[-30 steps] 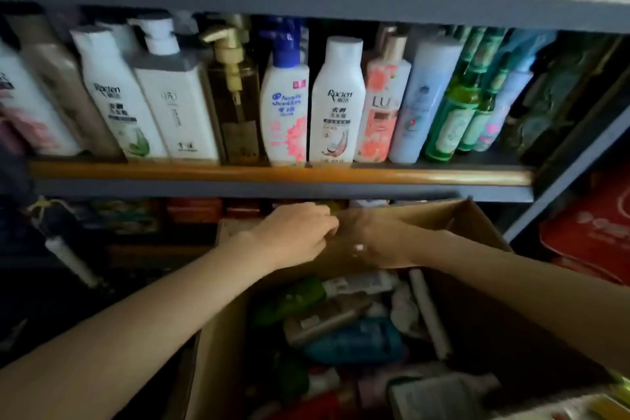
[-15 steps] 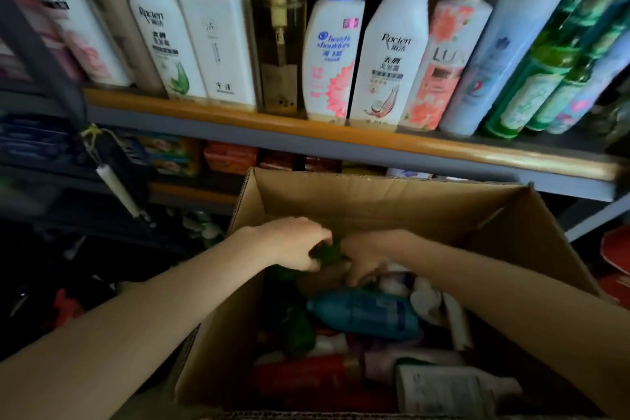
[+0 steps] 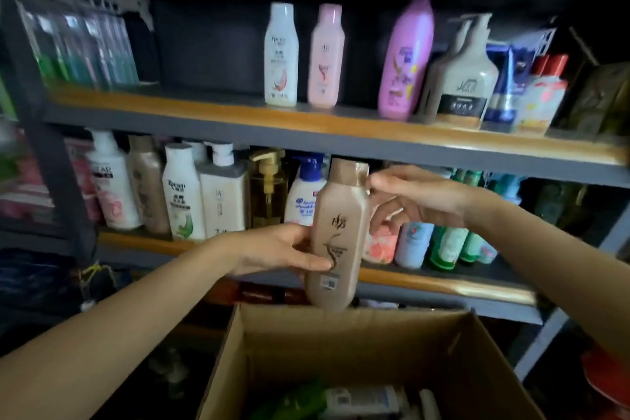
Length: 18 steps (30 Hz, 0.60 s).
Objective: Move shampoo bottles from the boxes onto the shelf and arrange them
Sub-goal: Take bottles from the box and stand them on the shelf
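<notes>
A brown shampoo bottle (image 3: 337, 235) with dark script stands upright in the air above the cardboard box (image 3: 344, 344), in front of the middle shelf (image 3: 426, 278). My left hand (image 3: 279, 249) grips its lower body from the left. My right hand (image 3: 416, 198) touches its cap and shoulder from the right, fingers spread. The upper shelf (image 3: 211, 106) holds a white bottle (image 3: 281, 54), a pink bottle (image 3: 326, 56), a purple bottle (image 3: 405, 58) and a beige pump bottle (image 3: 463, 75). The middle shelf is packed with bottles.
Inside the box lie more bottles, among them a green one (image 3: 300, 402) and a white one (image 3: 361, 401). Packs of toothbrushes (image 3: 81, 51) hang at the upper left. The upper shelf has bare board left of the white bottle. A grey upright (image 3: 51, 160) stands at left.
Both hands were down in the box among the bottles. They have now come up holding the brown bottle, and my view has tilted up to show the upper shelf.
</notes>
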{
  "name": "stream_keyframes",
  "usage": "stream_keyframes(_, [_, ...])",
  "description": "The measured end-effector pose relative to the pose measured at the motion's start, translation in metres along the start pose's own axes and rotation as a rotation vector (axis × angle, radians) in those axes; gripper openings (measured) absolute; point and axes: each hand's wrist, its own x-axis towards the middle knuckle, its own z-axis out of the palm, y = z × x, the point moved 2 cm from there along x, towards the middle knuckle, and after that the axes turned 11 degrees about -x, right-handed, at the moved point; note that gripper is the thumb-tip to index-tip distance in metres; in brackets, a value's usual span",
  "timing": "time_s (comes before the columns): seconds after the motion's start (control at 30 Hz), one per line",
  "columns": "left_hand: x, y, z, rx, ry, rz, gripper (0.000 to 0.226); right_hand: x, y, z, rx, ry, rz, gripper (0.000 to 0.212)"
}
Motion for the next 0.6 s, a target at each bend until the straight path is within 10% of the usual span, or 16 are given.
stream_keyframes(0.6, [0.003,0.141,-0.061,0.188,0.787,0.698,0.032,0.031,-0.071,-0.057,-0.55,0.996,-0.335,0.03])
